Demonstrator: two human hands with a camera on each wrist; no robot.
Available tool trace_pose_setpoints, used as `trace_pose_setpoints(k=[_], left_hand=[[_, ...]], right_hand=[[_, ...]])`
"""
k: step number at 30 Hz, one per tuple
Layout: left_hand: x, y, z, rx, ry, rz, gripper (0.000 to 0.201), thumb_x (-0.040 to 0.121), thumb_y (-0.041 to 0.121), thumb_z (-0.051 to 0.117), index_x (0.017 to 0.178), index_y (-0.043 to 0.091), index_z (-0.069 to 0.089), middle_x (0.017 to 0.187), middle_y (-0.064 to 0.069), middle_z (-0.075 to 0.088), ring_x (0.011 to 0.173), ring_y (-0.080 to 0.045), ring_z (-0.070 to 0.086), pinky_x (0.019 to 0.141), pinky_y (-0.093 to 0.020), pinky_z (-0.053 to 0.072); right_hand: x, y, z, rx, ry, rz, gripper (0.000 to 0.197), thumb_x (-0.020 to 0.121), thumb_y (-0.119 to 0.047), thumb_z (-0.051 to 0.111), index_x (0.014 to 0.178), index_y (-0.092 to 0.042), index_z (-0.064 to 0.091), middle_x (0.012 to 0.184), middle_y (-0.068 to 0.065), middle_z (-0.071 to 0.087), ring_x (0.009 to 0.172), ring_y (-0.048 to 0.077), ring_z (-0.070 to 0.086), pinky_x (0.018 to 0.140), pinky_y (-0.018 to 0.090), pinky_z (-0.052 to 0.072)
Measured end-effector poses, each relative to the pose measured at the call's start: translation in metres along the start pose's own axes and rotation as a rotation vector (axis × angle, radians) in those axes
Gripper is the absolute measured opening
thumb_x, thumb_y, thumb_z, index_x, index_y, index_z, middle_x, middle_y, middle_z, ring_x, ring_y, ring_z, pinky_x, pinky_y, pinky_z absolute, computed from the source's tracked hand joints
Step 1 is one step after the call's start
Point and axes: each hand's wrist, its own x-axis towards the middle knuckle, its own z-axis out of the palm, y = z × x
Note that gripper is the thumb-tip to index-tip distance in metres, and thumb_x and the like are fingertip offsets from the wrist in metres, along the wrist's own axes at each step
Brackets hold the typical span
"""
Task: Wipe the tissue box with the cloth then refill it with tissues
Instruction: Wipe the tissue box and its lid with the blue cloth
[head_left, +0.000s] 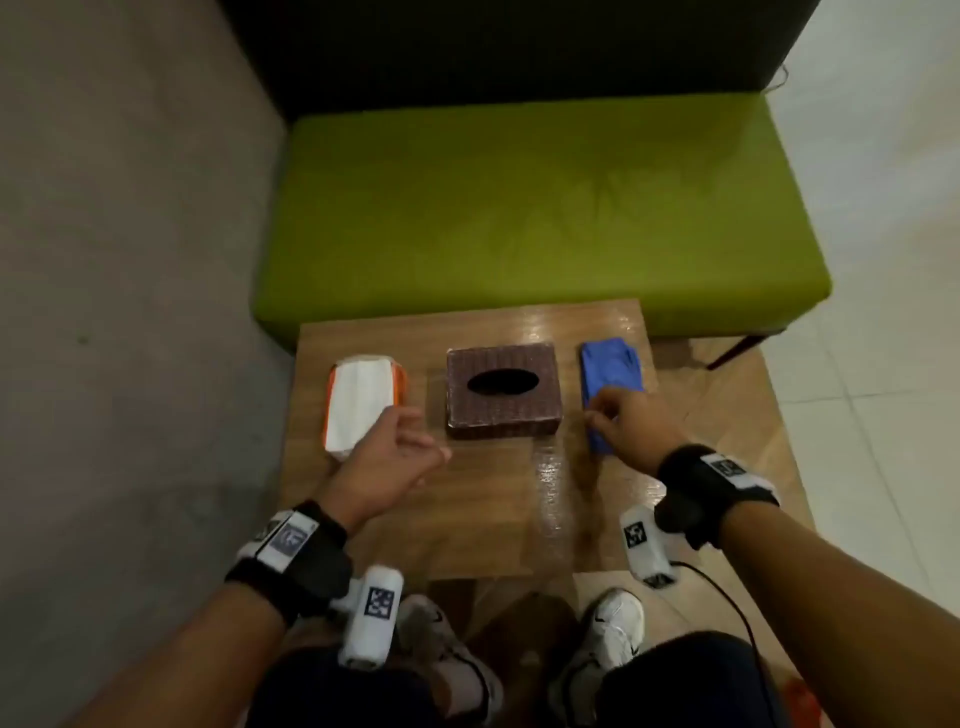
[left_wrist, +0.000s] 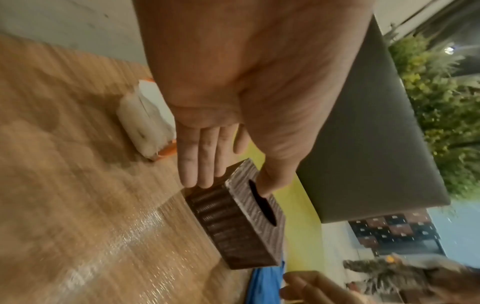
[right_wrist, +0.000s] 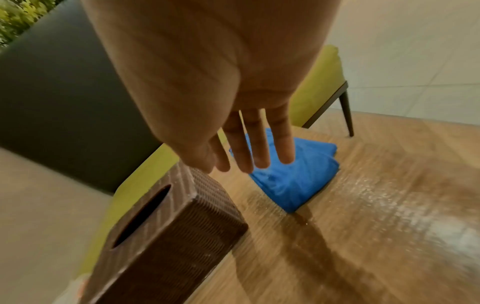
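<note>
The box (head_left: 503, 391) sits mid-desk (head_left: 483, 514), its oval slot up and dark, apparently empty. The cloth (head_left: 611, 379), blue and folded, lies at the box's 3 o'clock, apart from it; the tissues (head_left: 358, 402), a white pack with orange edges, lie at its 9 o'clock.

The right hand (head_left: 636, 418) is over the cloth's near end with fingers (right_wrist: 285, 144) extended and slightly spread, gripping nothing; whether the tips touch the cloth cannot be told. The left hand (head_left: 387, 452) hovers at the box's 8 o'clock, fingers straight and relaxed, thumb reaching toward the slot in the left wrist view, also holding nothing.

The step in hand looks to be picking up the cloth. To do it well, the right hand should probably gather several folds at once, thumb under the near edge, so the cloth stays a wad rather than unfurling. The left hand would do best to settle on the box's 9 o'clock side and brace it, since the glossy desk may let a light box slide under a wipe. The woven ribs likely hold dust, so strokes along the grooves should clean better.
</note>
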Motion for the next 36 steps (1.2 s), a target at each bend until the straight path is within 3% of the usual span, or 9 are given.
trace_pose_setpoints(k=[4,9,15,18,23,26,30,33,36], left_hand=[[0.040,-0.030,0.024,0.112,0.045,0.144,0.110,0.078,0.029,0.097,0.163,0.026,0.028,0.140,0.004,0.054,0.116,-0.008,0.064,0.098,-0.038,0.060],[0.063,-0.069,0.047,0.132,0.105,0.317,0.135,0.068,0.030,0.103,0.170,0.027,0.014,0.168,0.000,0.037,0.146,-0.017,0.049,0.116,-0.047,0.052],[0.085,-0.090,0.052,0.103,0.197,0.412,0.132,0.063,0.034,0.103,0.167,0.036,0.021,0.162,0.004,0.047,0.143,-0.018,0.054,0.113,-0.051,0.054],[0.092,-0.094,0.054,0.132,0.227,0.457,0.131,0.067,0.025,0.103,0.168,0.030,0.020,0.162,0.001,0.049,0.137,-0.014,0.057,0.114,-0.043,0.051],[0.087,-0.093,0.061,0.183,0.227,0.499,0.133,0.072,0.015,0.099,0.171,0.031,0.011,0.169,-0.001,0.041,0.138,-0.026,0.060,0.113,-0.053,0.054],[0.088,-0.087,0.062,0.175,0.203,0.519,0.129,0.072,0.011,0.099,0.170,0.028,0.015,0.167,-0.001,0.043,0.147,-0.019,0.050,0.122,-0.046,0.045],[0.092,-0.083,0.064,0.221,0.190,0.565,0.121,0.073,0.006,0.097,0.167,0.025,0.023,0.156,0.003,0.050,0.146,-0.017,0.048,0.125,-0.035,0.037],[0.088,-0.080,0.060,0.220,0.206,0.560,0.129,0.074,0.007,0.096,0.170,0.031,0.014,0.161,-0.003,0.051,0.138,-0.022,0.058,0.120,-0.047,0.047],[0.080,-0.075,0.053,0.237,0.231,0.600,0.140,0.076,0.007,0.096,0.171,0.037,-0.001,0.155,0.001,0.053,0.127,-0.021,0.063,0.110,-0.036,0.052]], right_hand=[[0.039,0.024,0.023,-0.114,0.211,0.030,0.030,0.100,-0.029,0.067,0.126,-0.012,0.065,0.127,0.021,0.065,0.119,0.043,0.062,0.096,0.043,0.050],[0.045,0.042,0.051,-0.366,0.253,0.079,0.068,0.093,-0.055,0.073,0.138,-0.009,0.050,0.147,0.027,0.043,0.136,0.046,0.042,0.113,0.052,0.040],[0.047,0.048,0.066,-0.464,0.333,0.036,0.039,0.099,-0.024,0.062,0.133,-0.007,0.052,0.143,0.029,0.042,0.129,0.049,0.044,0.110,0.052,0.041],[0.045,0.048,0.067,-0.463,0.381,0.004,0.033,0.099,-0.011,0.053,0.132,-0.005,0.054,0.141,0.030,0.046,0.127,0.048,0.046,0.106,0.051,0.043],[0.036,0.042,0.061,-0.041,0.430,0.013,0.037,0.096,-0.009,0.061,0.133,-0.006,0.065,0.130,0.027,0.066,0.122,0.046,0.063,0.099,0.044,0.052],[0.032,0.030,0.061,0.136,0.355,-0.029,0.046,0.097,-0.008,0.064,0.143,-0.009,0.062,0.130,0.022,0.071,0.120,0.040,0.067,0.086,0.033,0.048],[0.039,0.016,0.075,0.251,0.151,-0.093,0.061,0.098,0.003,0.058,0.157,-0.008,0.049,0.155,0.015,0.057,0.144,0.033,0.052,0.118,0.034,0.041],[0.034,0.011,0.071,0.391,0.099,-0.072,0.054,0.104,0.002,0.054,0.156,-0.010,0.051,0.151,0.014,0.059,0.140,0.033,0.055,0.121,0.046,0.043],[0.023,0.009,0.060,0.505,0.087,-0.069,0.043,0.102,0.005,0.051,0.141,-0.008,0.065,0.137,0.020,0.068,0.128,0.036,0.063,0.116,0.051,0.049]])
